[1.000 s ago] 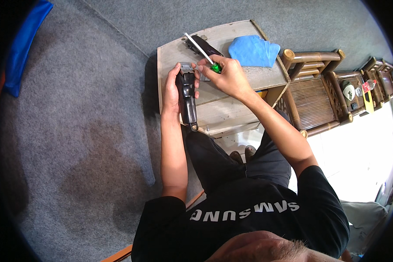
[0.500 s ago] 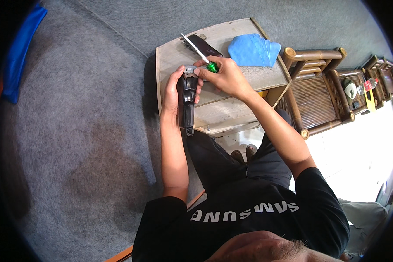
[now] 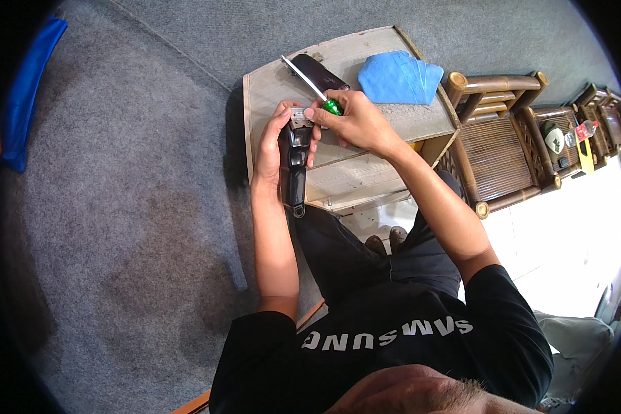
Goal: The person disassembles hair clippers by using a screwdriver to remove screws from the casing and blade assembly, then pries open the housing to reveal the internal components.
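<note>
A black hair clipper (image 3: 297, 162) is upright in my left hand (image 3: 270, 150), its metal blade end pointing away from me and a small loop at its near end. The fingers of that hand wrap around its upper body. My right hand (image 3: 360, 123) grips a green-handled screwdriver (image 3: 332, 106), whose long shaft slants up to the left. Its thumb and a finger also press at the clipper's metal blade (image 3: 299, 114); whether they pinch a small part is hidden. Beyond the hands, a dark, glossy elongated piece (image 3: 321, 72) lies on the wooden table (image 3: 265, 88).
A folded blue cloth (image 3: 400, 78) lies on the table's right side. Bamboo chairs (image 3: 495, 159) stand to the right, with a bottle (image 3: 586, 130) and a white-and-dark object (image 3: 553, 139) beyond. Grey carpet (image 3: 145, 172) spreads left; blue fabric (image 3: 33, 96) hangs at the far left.
The view has shifted slightly. My right fingers stay at the clipper's blade end, and the clipper is tilted a little differently. Both hands keep their holds.
</note>
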Available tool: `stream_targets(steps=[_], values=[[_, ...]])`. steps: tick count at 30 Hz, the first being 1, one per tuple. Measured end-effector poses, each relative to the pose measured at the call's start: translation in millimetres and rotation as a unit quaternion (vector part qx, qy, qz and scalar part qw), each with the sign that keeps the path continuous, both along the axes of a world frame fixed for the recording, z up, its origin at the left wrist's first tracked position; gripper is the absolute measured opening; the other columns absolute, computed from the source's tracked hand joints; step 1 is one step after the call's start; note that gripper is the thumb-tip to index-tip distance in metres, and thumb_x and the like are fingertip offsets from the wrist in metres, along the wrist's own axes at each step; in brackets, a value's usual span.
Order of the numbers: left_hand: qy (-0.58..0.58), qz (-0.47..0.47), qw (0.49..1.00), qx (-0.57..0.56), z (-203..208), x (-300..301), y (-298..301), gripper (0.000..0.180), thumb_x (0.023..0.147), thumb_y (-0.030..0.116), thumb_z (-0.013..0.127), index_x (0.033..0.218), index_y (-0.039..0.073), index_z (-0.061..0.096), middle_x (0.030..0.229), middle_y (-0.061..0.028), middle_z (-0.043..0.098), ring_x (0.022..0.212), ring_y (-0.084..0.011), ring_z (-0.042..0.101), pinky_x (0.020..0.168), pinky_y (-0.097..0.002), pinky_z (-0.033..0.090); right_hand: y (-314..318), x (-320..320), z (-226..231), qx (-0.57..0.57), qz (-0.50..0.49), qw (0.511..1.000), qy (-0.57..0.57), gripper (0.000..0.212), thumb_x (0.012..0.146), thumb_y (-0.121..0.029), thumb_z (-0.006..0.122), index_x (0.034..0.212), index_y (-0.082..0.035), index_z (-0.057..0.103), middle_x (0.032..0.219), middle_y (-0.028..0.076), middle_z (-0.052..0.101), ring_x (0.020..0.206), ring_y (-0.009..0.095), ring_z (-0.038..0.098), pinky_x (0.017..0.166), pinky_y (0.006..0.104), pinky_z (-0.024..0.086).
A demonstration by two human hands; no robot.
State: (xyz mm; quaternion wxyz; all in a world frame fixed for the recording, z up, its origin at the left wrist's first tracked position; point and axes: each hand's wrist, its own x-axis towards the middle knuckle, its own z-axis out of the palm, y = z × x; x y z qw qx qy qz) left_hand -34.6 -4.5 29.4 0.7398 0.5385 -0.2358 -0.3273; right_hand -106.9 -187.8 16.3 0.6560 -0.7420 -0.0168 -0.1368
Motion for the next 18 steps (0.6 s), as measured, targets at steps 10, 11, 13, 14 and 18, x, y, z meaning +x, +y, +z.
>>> stream_targets(steps=[10,11,13,14,18], values=[[0.000,-0.028,0.999,-0.028,0.5,1.1,0.0,0.034,0.110,0.044,0.049,0.123,0.013,0.052,0.088,-0.0123,0.066,0.066,-0.0147,0.066,0.048,-0.0274,0.056,-7.3,-1.2,4.1,0.030,0.073,0.997,0.025,0.037,0.104,-0.038,0.074,0.104,-0.001,0.073,0.077,-0.001,0.073,0.049,0.004,0.050,0.045,0.0235,0.037],[0.004,-0.025,0.999,-0.027,0.7,0.8,-0.1,0.034,0.110,0.044,0.049,0.123,0.013,0.052,0.088,-0.0124,0.066,0.066,-0.0147,0.066,0.048,-0.0275,0.056,-7.6,-1.2,4.0,0.029,0.073,0.997,0.025,0.037,0.104,-0.038,0.074,0.104,-0.001,0.073,0.077,-0.001,0.073,0.049,0.004,0.050,0.045,0.0235,0.037],[0.007,-0.025,0.999,-0.029,-0.6,2.4,-0.4,0.035,0.110,0.044,0.048,0.124,0.013,0.052,0.088,-0.0122,0.066,0.066,-0.0148,0.066,0.048,-0.0276,0.056,-7.9,-1.0,3.6,0.043,0.079,0.996,0.022,0.036,0.105,-0.037,0.074,0.105,-0.001,0.073,0.076,0.000,0.072,0.049,0.005,0.049,0.044,0.0238,0.036],[0.009,-0.026,0.999,-0.031,-1.3,3.1,-0.5,0.035,0.110,0.045,0.048,0.125,0.013,0.052,0.088,-0.0120,0.066,0.066,-0.0148,0.067,0.048,-0.0276,0.057,-7.9,-1.0,3.1,0.043,0.079,0.996,0.022,0.036,0.105,-0.037,0.074,0.105,-0.001,0.073,0.076,0.000,0.072,0.049,0.005,0.049,0.044,0.0238,0.036],[0.010,-0.015,1.000,-0.023,-1.4,2.0,0.3,0.036,0.110,0.045,0.048,0.125,0.012,0.053,0.088,-0.0116,0.067,0.067,-0.0146,0.067,0.048,-0.0273,0.057,-6.2,-3.0,5.6,0.088,0.066,0.994,0.024,0.034,0.105,-0.036,0.074,0.103,-0.001,0.072,0.073,0.001,0.071,0.048,0.005,0.047,0.044,0.0243,0.034]])
